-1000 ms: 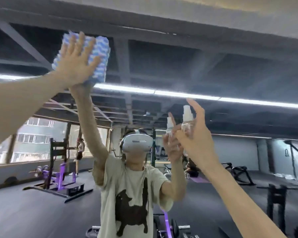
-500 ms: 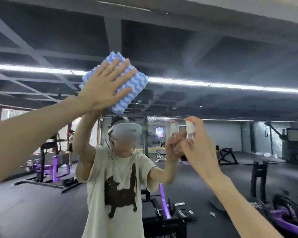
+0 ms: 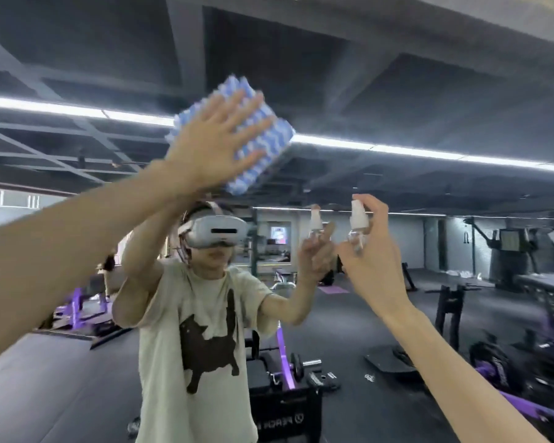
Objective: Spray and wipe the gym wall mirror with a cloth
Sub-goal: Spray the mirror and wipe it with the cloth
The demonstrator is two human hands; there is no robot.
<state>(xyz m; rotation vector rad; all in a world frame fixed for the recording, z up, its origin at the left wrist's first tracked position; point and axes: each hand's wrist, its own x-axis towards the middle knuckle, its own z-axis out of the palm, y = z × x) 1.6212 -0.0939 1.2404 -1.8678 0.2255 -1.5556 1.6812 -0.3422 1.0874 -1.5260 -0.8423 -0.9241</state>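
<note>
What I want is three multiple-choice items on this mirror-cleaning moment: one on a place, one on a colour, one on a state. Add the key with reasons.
1. Where is the cloth?
A) on the floor
B) pressed to the mirror under the left hand
C) draped over a bench

2. What colours is the cloth?
A) blue and white
B) red and black
C) plain green

3. What is the right hand doing?
A) hanging empty
B) lying flat on the mirror
C) gripping the spray bottle

Key:
1 B, straight fingers spread over the cloth high on the mirror.
2 A, wavy blue and white stripes show round the fingers.
3 C, its fingers curl round the bottle, one arched over the white nozzle.
</note>
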